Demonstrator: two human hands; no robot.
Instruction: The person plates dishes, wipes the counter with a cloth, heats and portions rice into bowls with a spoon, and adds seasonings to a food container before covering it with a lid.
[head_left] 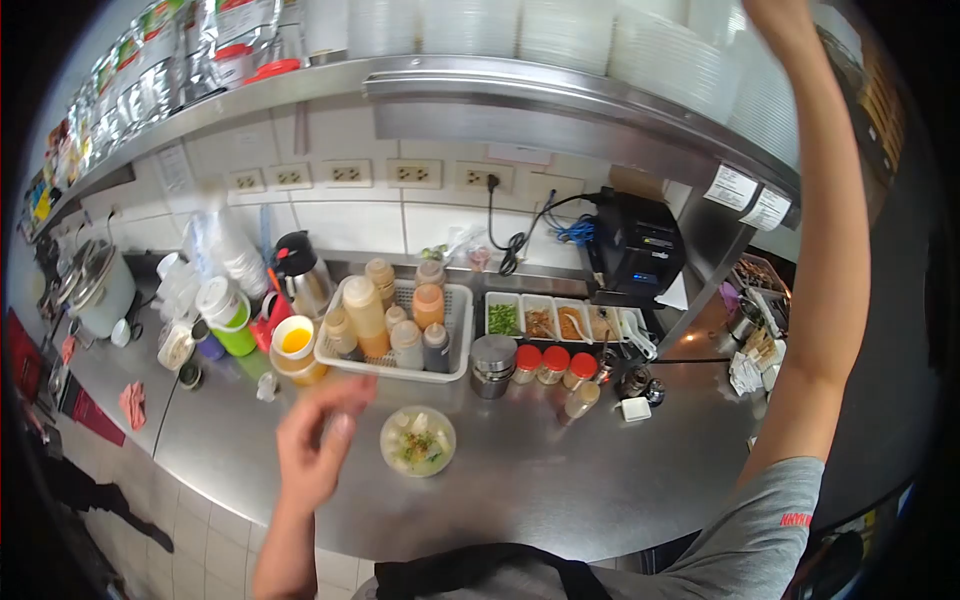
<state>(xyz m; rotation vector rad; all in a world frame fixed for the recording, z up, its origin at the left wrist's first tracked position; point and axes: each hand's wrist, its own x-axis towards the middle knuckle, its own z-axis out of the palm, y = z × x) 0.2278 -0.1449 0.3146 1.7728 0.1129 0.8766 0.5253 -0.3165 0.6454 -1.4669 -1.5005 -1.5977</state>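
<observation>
My left hand (322,435) hovers over the steel counter, just left of a round bowl (418,441). Its thumb and fingers are apart, with nothing between them. The bowl holds pale chunks in a light liquid, topped with green and brown bits. Raised high on the right, my right arm reaches up to the upper shelf. Only the base of my right hand (780,14) shows at the top edge; its fingers are cut off. Stacks of clear plastic containers (668,62) stand on that shelf, to the left of this hand.
Behind the bowl sits a white basket (465,335) of sauce bottles. Red-lidded jars (553,364), a metal canister (493,365) and a topping tray (571,321) line the counter's back. A black printer (640,245) stands farther right. The metal shelf (560,85) overhangs the counter.
</observation>
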